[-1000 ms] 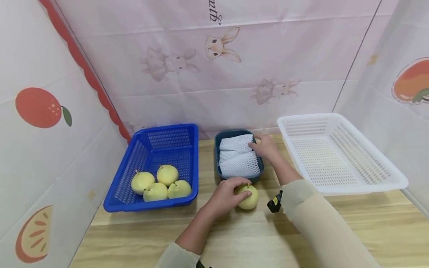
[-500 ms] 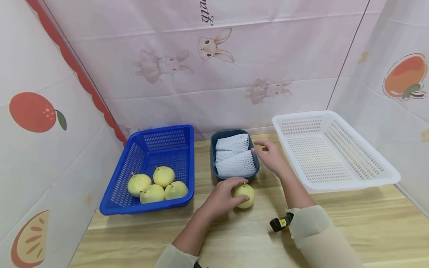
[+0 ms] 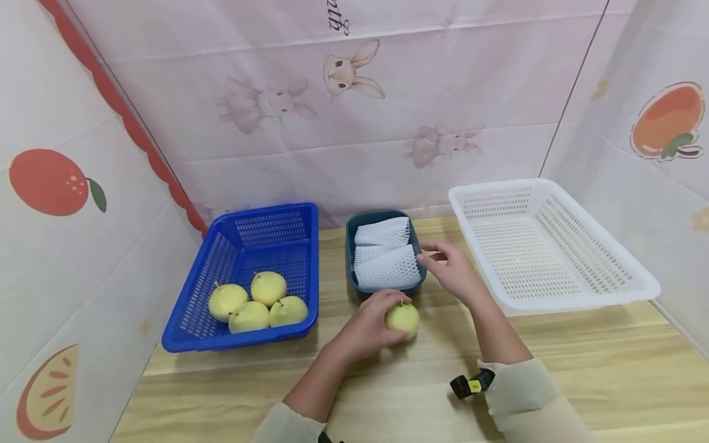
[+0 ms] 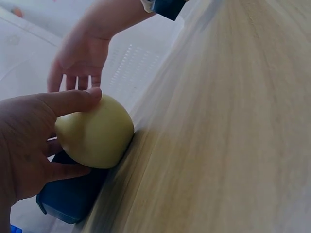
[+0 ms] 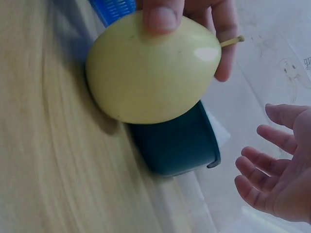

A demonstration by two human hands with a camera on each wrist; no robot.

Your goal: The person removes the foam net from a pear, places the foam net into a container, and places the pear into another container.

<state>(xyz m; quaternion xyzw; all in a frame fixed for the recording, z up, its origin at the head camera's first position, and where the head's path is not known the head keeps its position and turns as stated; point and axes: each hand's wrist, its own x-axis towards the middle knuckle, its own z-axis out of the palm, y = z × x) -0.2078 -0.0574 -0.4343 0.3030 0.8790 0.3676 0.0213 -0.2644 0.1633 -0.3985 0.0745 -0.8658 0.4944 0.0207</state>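
My left hand holds a yellow-green pear at the wooden table, just in front of a small dark teal container. Thumb and fingers curve round the pear from its left in the head view. Its stem sticks out in the right wrist view. Inside the container lie white foam net sleeves, flattened and overlapping. Beside the container's right rim is my right hand, fingers loosely bent and holding nothing; whether a fingertip touches the rim I cannot tell.
On the left stands a blue basket with several pears in its near end. A white basket with nothing in it stands at the right. Printed cloth walls enclose the back and sides.
My right hand has drawn back to the right, off the foam net sleeves and past the container's edge. The left hand keeps its hold on the pear. The head view has shifted slightly.
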